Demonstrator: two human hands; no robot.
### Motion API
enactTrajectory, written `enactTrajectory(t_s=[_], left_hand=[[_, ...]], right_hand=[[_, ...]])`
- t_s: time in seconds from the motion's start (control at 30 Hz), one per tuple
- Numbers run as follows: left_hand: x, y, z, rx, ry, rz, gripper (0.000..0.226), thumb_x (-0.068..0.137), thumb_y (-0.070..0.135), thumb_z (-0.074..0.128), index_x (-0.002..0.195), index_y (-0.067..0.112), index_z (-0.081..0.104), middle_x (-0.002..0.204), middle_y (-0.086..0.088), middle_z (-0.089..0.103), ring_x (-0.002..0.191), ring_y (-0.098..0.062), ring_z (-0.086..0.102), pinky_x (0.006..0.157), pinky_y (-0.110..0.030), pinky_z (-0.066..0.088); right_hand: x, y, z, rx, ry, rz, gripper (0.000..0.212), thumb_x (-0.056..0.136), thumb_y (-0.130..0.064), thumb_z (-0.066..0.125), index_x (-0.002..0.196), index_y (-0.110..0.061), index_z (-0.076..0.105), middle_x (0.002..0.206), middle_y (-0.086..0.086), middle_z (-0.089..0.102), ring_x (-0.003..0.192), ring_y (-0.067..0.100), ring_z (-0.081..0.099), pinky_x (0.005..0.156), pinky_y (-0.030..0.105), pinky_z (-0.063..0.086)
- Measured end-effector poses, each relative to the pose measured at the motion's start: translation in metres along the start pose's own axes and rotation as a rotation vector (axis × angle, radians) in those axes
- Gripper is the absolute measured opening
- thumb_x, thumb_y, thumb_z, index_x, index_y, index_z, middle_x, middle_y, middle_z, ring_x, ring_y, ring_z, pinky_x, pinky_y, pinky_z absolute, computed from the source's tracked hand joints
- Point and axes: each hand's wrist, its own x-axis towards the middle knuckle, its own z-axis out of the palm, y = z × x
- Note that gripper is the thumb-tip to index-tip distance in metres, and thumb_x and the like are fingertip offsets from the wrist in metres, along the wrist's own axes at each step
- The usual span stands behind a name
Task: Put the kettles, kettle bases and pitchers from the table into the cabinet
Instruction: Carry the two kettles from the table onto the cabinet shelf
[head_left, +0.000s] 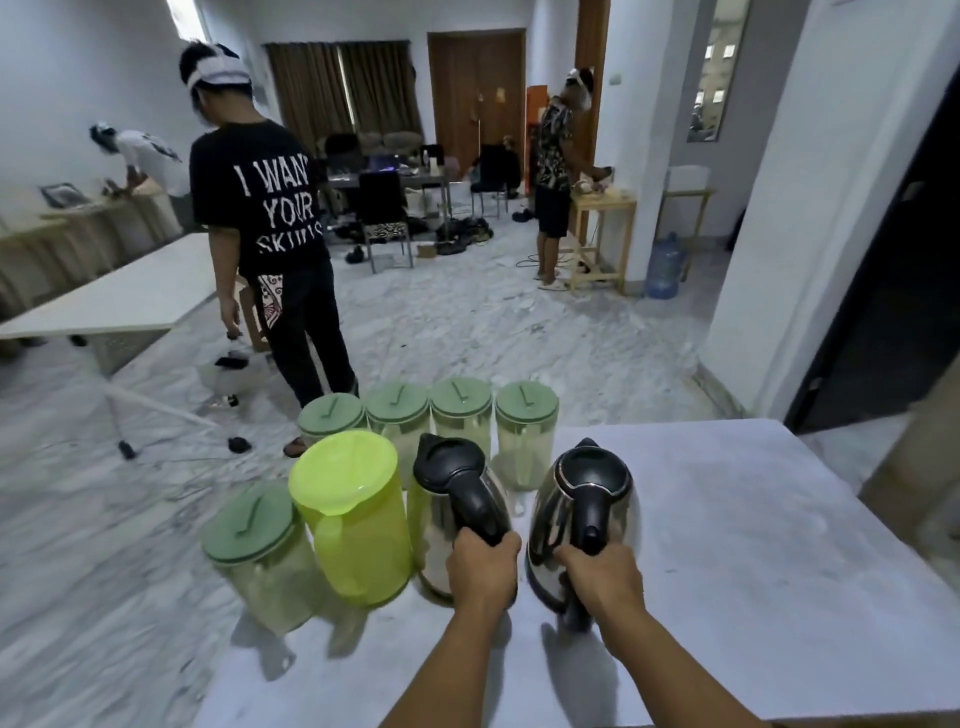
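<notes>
Two steel kettles with black lids and handles stand on the pale table (753, 545). My left hand (480, 571) is shut on the handle of the left kettle (457, 499). My right hand (602, 579) grips the handle of the right kettle (582, 509). Left of the kettles stands a bright yellow-green pitcher (353, 519). A clear pitcher with a green lid (254, 551) sits at the table's left corner. Behind them, several more green-lidded clear pitchers (462, 421) form a row along the far edge. No kettle bases or cabinet show.
A person in a black printed T-shirt (270, 218) stands just beyond the table's far left, holding something low. A white folding table (119, 296) is at the left. Two other people work farther back. A dark doorway (893, 291) opens at the right.
</notes>
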Motion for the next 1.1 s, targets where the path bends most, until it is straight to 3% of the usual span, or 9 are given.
enactTrajectory(t_s=[0.1,0.2,0.37,0.43,0.5,0.63,0.77,0.93,1.1], left_hand=[[-0.004,0.000,-0.005,0.000,0.002,0.073,0.026,0.086,0.021,0.062,0.106,0.003,0.061,0.101,-0.012,0.067,0.087,-0.028,0.056,0.075,-0.027,0.038],[-0.008,0.010,-0.016,-0.007,-0.062,0.187,0.020,0.083,0.020,0.061,0.099,0.007,0.063,0.096,-0.012,0.069,0.087,-0.030,0.061,0.074,-0.031,0.045],[-0.038,0.048,-0.042,0.006,-0.193,0.481,0.012,0.082,0.024,0.059,0.079,0.011,0.059,0.074,-0.005,0.063,0.072,-0.026,0.058,0.058,-0.031,0.042],[-0.056,0.069,-0.054,-0.001,-0.249,0.564,0.016,0.083,0.025,0.058,0.082,0.009,0.060,0.076,-0.006,0.064,0.072,-0.026,0.058,0.058,-0.031,0.039],[-0.080,0.090,-0.064,-0.056,-0.313,0.644,0.021,0.081,0.028,0.057,0.082,0.008,0.063,0.076,-0.007,0.066,0.073,-0.027,0.060,0.064,-0.034,0.048],[-0.146,0.135,-0.074,-0.134,-0.420,0.790,0.027,0.079,0.036,0.056,0.079,0.011,0.066,0.076,-0.006,0.068,0.073,-0.027,0.062,0.070,-0.034,0.051],[-0.228,0.173,-0.080,-0.202,-0.586,0.867,0.019,0.077,0.031,0.060,0.071,0.016,0.070,0.068,-0.003,0.065,0.067,-0.023,0.060,0.062,-0.027,0.043],[-0.339,0.198,-0.064,-0.285,-0.811,0.938,0.015,0.072,0.026,0.063,0.062,0.015,0.065,0.064,-0.003,0.065,0.064,-0.023,0.062,0.065,-0.032,0.054],[-0.452,0.202,-0.033,-0.340,-0.981,0.974,0.023,0.076,0.026,0.063,0.056,0.016,0.058,0.056,0.001,0.055,0.050,-0.013,0.052,0.043,-0.021,0.040]], right_hand=[[-0.002,0.000,0.004,0.060,0.067,0.017,0.031,0.076,-0.022,0.068,0.104,-0.008,0.068,0.087,0.012,0.073,0.086,0.035,0.067,0.083,0.041,0.055],[-0.014,-0.008,-0.008,0.079,0.157,0.005,0.029,0.080,-0.020,0.066,0.106,-0.007,0.066,0.091,0.015,0.070,0.088,0.036,0.064,0.079,0.038,0.052],[-0.072,-0.034,-0.049,0.214,0.372,-0.067,0.005,0.082,-0.016,0.065,0.084,-0.013,0.061,0.078,0.010,0.065,0.080,0.033,0.059,0.076,0.034,0.047],[-0.105,-0.047,-0.072,0.261,0.492,-0.085,0.012,0.080,-0.017,0.064,0.071,-0.017,0.055,0.070,0.004,0.059,0.079,0.032,0.058,0.079,0.035,0.048],[-0.139,-0.056,-0.097,0.285,0.618,-0.097,0.010,0.077,-0.021,0.063,0.070,-0.016,0.058,0.071,0.003,0.061,0.079,0.032,0.061,0.081,0.037,0.052],[-0.206,-0.067,-0.156,0.338,0.905,-0.139,0.017,0.073,-0.028,0.067,0.067,-0.012,0.061,0.073,0.006,0.068,0.080,0.033,0.066,0.077,0.036,0.055],[-0.276,-0.062,-0.218,0.350,1.148,-0.136,0.037,0.064,-0.041,0.070,0.084,-0.010,0.070,0.089,0.013,0.072,0.088,0.035,0.069,0.078,0.037,0.056],[-0.355,-0.036,-0.294,0.312,1.369,-0.117,0.026,0.065,-0.034,0.067,0.078,-0.011,0.068,0.082,0.012,0.074,0.079,0.034,0.071,0.073,0.038,0.059],[-0.418,0.006,-0.373,0.337,1.546,-0.106,0.034,0.057,-0.035,0.062,0.078,-0.010,0.071,0.076,0.013,0.074,0.078,0.036,0.072,0.074,0.047,0.061]])
